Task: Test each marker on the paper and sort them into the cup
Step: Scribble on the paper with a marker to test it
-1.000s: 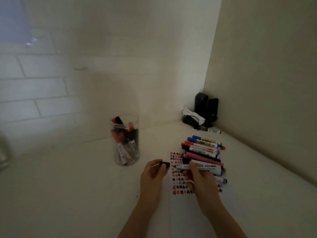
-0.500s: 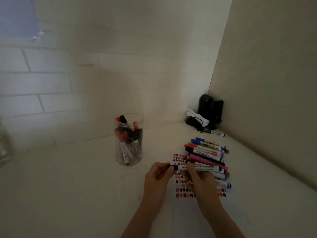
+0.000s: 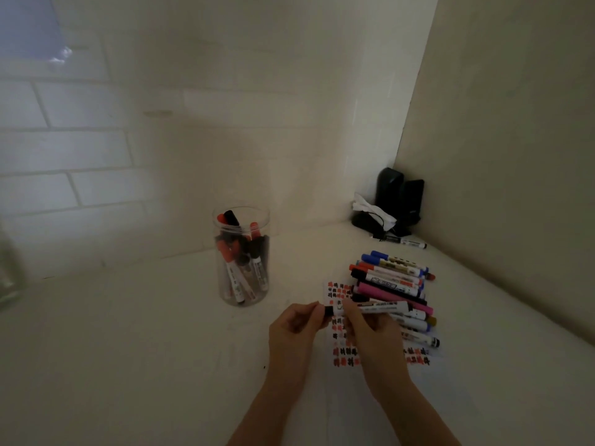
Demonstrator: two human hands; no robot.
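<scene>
Holding one white-barrelled marker level above the paper, both hands meet at its left end: left hand fingers pinched on the black cap, right hand fingers curled round the barrel just beside the cap. Cap sits against the barrel end; cannot tell if fully seated. Paper lies flat on the white worktop directly under the fingers, covered in red and black test scribbles. Pile of markers lies just beyond and right of the right fingers, partly on the paper, blue, red, black, pink ones stacked roughly parallel. Clear cup stands upright up-left of the left fingers, well apart, with several red and black markers inside. One loose marker lies far beyond the fingers, in the corner by dark objects.
</scene>
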